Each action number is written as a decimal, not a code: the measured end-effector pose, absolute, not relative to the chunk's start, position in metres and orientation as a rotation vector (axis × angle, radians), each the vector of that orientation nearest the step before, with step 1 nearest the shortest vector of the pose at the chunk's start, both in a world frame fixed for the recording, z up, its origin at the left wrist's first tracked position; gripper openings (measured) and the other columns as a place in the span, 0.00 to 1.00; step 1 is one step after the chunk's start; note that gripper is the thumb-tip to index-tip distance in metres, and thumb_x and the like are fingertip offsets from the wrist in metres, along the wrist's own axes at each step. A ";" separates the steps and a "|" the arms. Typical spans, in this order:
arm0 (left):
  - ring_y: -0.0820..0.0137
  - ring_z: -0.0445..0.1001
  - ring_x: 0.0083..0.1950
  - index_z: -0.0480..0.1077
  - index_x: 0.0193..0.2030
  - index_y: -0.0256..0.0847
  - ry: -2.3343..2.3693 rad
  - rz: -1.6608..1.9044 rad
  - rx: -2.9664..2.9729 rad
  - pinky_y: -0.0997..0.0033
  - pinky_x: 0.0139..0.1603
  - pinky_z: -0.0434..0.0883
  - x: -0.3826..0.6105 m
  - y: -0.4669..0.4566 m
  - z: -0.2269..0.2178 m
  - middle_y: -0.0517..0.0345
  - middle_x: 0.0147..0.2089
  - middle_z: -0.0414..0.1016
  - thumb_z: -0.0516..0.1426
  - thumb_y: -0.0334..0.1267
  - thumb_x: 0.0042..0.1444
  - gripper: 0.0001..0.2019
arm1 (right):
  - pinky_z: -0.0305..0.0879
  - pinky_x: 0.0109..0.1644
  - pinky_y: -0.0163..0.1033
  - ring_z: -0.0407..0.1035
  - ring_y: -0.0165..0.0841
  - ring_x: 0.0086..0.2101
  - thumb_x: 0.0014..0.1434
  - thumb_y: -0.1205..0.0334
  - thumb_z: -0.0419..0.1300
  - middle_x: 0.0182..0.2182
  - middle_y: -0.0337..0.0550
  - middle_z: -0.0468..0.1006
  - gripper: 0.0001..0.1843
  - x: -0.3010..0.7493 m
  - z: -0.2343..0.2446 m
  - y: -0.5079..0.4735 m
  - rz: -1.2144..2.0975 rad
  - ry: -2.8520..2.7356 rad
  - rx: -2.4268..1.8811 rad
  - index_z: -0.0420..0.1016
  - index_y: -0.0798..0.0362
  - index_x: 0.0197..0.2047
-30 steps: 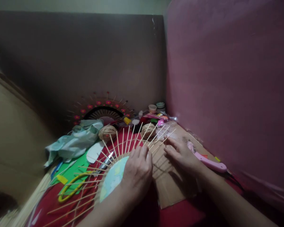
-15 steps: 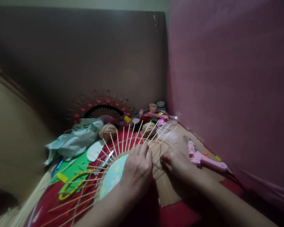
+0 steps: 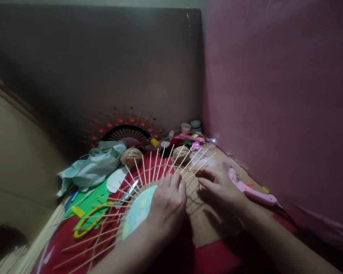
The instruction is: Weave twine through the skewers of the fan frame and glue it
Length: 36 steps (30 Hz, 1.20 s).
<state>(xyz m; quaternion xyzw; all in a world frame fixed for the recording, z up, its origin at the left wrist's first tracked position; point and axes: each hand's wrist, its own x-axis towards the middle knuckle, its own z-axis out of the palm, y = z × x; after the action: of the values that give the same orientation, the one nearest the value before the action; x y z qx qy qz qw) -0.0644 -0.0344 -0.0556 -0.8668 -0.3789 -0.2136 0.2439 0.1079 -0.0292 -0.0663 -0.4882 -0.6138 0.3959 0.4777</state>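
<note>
Head view: the left hand (image 3: 167,201) lies flat, fingers together, pressing on the round pale-blue card disc ringed with thin wooden sticks (image 3: 137,211) on the red-covered desk (image 3: 217,258). The right hand (image 3: 220,188), just beside the disc's right edge, has fingers loosely spread near the stick tips; whether it pinches anything cannot be told. A pink glue gun (image 3: 254,194) lies close by.

disc (image 3: 137,211) part-hidden under left hand (image 3: 167,205), far jars (image 3: 191,126) blurred

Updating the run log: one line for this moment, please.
left hand pressing disc of radiating sticks | right hand fingers at sticks' right edge | glue gun beside it
</note>
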 end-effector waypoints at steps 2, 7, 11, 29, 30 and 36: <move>0.64 0.61 0.36 0.66 0.33 0.35 -1.050 -0.577 -2.370 0.60 0.37 0.65 -0.064 -0.035 -0.056 0.49 0.36 0.65 0.48 0.27 0.55 0.07 | 0.58 0.25 0.32 0.61 0.26 0.25 0.53 0.56 0.55 0.26 0.40 0.68 0.11 0.101 -0.070 -0.028 1.217 -1.299 -1.117 0.69 0.55 0.30; 0.64 0.62 0.37 0.66 0.33 0.34 -1.049 -0.571 -2.398 0.60 0.37 0.65 -0.065 -0.035 -0.057 0.48 0.37 0.65 0.48 0.27 0.55 0.06 | 0.49 0.18 0.29 0.51 0.20 0.16 0.47 0.59 0.59 0.16 0.32 0.61 0.09 0.089 -0.078 -0.028 1.416 -1.039 -1.106 0.70 0.57 0.29; 0.63 0.63 0.38 0.66 0.34 0.34 -1.048 -0.544 -2.420 0.59 0.38 0.66 -0.065 -0.036 -0.058 0.48 0.37 0.66 0.48 0.28 0.55 0.06 | 0.44 0.17 0.28 0.48 0.18 0.14 0.48 0.60 0.58 0.13 0.29 0.57 0.08 0.085 -0.075 -0.031 1.470 -1.062 -1.134 0.66 0.56 0.24; 0.65 0.61 0.35 0.65 0.33 0.36 -1.194 -0.527 -2.556 0.63 0.37 0.64 -0.060 -0.032 -0.081 0.51 0.35 0.65 0.48 0.29 0.57 0.06 | 0.33 0.14 0.27 0.36 0.20 0.11 0.56 0.60 0.52 0.07 0.25 0.52 0.08 0.095 -0.098 -0.023 1.959 -0.584 -1.016 0.69 0.53 0.34; 0.66 0.61 0.35 0.65 0.33 0.36 -1.193 -0.546 -2.561 0.63 0.37 0.64 -0.060 -0.032 -0.081 0.51 0.35 0.65 0.48 0.29 0.57 0.06 | 0.33 0.14 0.27 0.36 0.20 0.11 0.56 0.60 0.52 0.07 0.25 0.52 0.07 0.095 -0.098 -0.023 1.965 -0.577 -1.022 0.69 0.53 0.33; 0.66 0.63 0.37 0.65 0.34 0.36 -1.249 -0.665 -2.627 0.62 0.38 0.65 -0.063 -0.029 -0.080 0.52 0.36 0.65 0.51 0.30 0.55 0.03 | 0.33 0.14 0.27 0.37 0.20 0.11 0.56 0.61 0.51 0.07 0.26 0.51 0.08 0.092 -0.092 -0.026 1.929 -0.588 -1.087 0.69 0.54 0.33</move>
<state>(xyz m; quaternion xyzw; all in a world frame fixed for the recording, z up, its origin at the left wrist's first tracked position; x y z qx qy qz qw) -0.0633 -0.0292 -0.0797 -0.8777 -0.4172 -0.2221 0.0789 0.0925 -0.0258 -0.0917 -0.4322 -0.2338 0.7670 0.4125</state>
